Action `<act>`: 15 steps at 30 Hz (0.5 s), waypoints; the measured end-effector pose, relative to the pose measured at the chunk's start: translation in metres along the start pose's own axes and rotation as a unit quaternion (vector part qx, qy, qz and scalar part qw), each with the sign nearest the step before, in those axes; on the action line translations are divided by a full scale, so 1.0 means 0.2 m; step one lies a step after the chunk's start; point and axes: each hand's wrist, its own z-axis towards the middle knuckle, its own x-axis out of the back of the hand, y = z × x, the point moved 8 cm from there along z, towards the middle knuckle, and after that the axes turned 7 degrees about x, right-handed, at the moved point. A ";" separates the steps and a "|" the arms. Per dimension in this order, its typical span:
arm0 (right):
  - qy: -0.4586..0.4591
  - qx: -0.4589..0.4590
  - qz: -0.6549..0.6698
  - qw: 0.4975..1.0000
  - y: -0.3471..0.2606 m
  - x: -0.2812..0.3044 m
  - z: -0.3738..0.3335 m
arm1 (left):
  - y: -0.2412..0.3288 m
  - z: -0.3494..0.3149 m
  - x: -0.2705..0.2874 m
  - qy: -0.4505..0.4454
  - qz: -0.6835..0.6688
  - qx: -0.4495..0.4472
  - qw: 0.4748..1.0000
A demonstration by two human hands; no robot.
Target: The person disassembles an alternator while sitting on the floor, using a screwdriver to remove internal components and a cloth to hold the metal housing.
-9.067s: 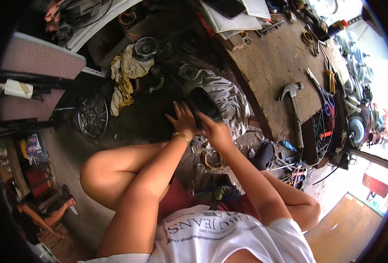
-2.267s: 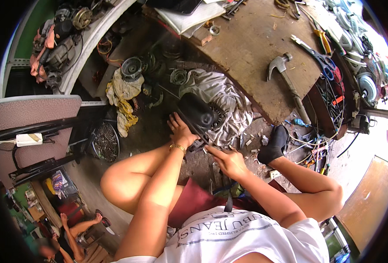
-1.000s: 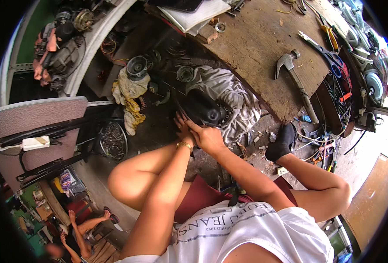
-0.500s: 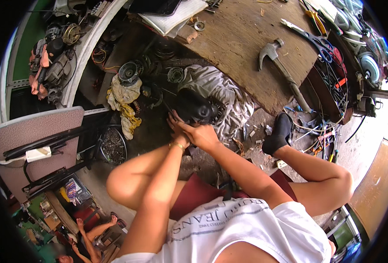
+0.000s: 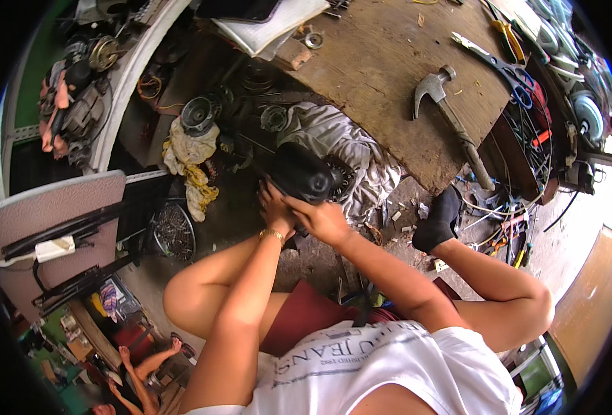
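Note:
In front of my crossed legs, a black rounded housing (image 5: 299, 173) lies against a crumpled grey-white cloth (image 5: 364, 159). My left hand (image 5: 275, 207) grips its near left side, a gold bracelet at the wrist. Close beside it, my right hand (image 5: 325, 220) has its fingers bent round the near edge of the same housing. The hands nearly touch, and the undersides of the fingers are hidden. A ring-shaped metal part (image 5: 340, 178) with a toothed-looking rim shows at the housing's right end, partly covered.
A hammer (image 5: 440, 104) and blue-handled scissors (image 5: 503, 72) lie on the wooden board (image 5: 382, 76). Left are a round metal part (image 5: 199, 115) on a yellow-stained rag (image 5: 194, 169) and a bowl of small metal pieces (image 5: 174, 232). Another person's legs (image 5: 150, 366) show lower left.
The black housing has shifted slightly left and its top shows more broadly. My right hand's fingers have moved a little apart from the left hand. Both hands stay at the housing.

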 end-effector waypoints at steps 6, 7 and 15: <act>-0.046 -0.013 0.000 0.999 -0.09 0.08 -0.12 | -0.08 0.08 0.01 -0.036 0.027 0.048 0.998; -0.061 -0.015 0.005 0.998 -0.13 0.13 -0.23 | -0.06 0.05 0.03 -0.027 0.016 0.045 0.998; -0.009 -0.008 0.012 1.000 -0.08 -0.03 0.17 | -0.01 0.03 0.02 -0.048 0.186 0.008 0.981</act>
